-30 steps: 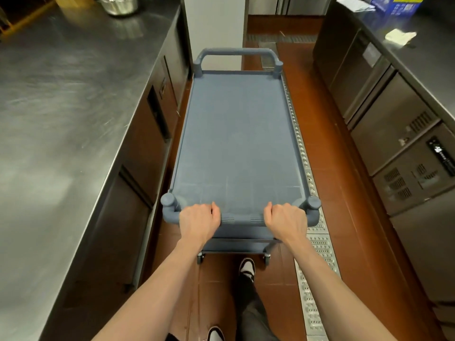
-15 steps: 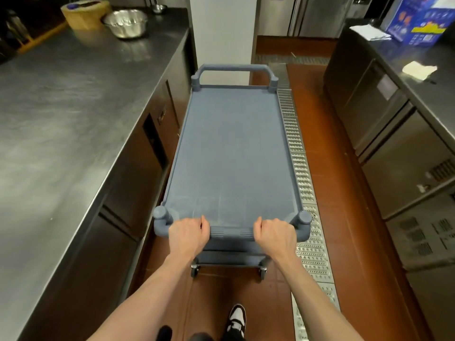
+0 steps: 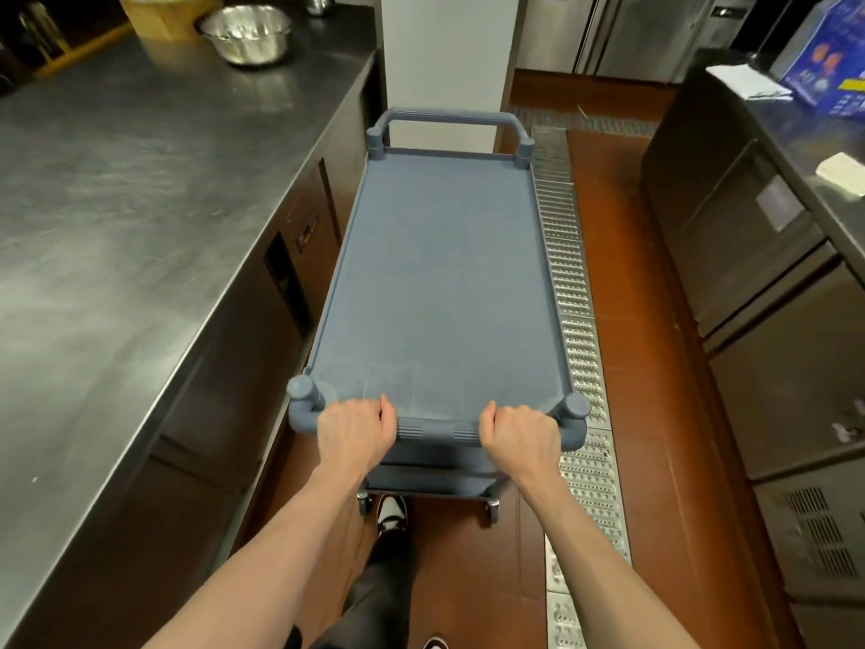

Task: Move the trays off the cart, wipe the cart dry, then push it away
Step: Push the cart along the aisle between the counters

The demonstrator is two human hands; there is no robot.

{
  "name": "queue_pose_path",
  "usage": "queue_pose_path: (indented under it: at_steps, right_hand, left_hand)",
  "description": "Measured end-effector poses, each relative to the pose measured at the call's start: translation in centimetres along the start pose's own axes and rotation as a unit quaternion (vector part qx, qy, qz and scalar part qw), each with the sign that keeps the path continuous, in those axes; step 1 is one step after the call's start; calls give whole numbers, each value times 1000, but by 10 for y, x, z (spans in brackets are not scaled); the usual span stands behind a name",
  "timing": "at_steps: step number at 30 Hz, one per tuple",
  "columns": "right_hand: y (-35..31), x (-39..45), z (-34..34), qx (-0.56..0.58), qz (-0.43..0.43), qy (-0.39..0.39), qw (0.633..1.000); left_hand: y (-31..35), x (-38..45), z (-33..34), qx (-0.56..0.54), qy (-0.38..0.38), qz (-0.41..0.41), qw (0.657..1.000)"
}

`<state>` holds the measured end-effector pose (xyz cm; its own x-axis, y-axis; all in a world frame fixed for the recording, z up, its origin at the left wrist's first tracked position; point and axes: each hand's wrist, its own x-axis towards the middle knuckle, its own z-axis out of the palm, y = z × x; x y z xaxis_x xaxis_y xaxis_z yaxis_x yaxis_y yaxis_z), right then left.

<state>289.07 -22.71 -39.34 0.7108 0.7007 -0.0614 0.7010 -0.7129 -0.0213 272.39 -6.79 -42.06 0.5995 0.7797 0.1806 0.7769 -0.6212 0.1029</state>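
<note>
A blue-grey plastic cart (image 3: pixel 440 283) stands lengthwise in the aisle ahead of me, its top shelf bare, with no trays in view. My left hand (image 3: pixel 354 433) grips the left part of the near handle bar (image 3: pixel 437 432). My right hand (image 3: pixel 517 437) grips the right part of the same bar. A second handle (image 3: pixel 449 120) rises at the cart's far end. The near castors show under the lower shelf; the far ones are hidden.
A long steel counter (image 3: pixel 117 227) runs along the left, with a metal bowl (image 3: pixel 245 32) and a wooden block at its far end. Steel cabinets (image 3: pixel 772 297) line the right. A metal floor drain grate (image 3: pixel 578 344) runs beside the cart. A white pillar (image 3: pixel 447 53) stands beyond it.
The cart has rolled forward down the aisle with me walking behind it; more of the far counter, bowl and pillar have come into view. Both hands keep their hold on the handle.
</note>
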Motion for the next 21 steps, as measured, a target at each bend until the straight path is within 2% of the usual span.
queue_pose_path:
  at_steps: [8, 21]
  right_hand:
    - [-17, 120, -7, -13, -7, 10, 1000]
    - [-52, 296, -16, -16, 30, -5, 999]
  left_hand:
    - [-4, 117, 22, -6, -18, -6, 1000]
    - [-16, 295, 55, -16, -14, -1, 1000]
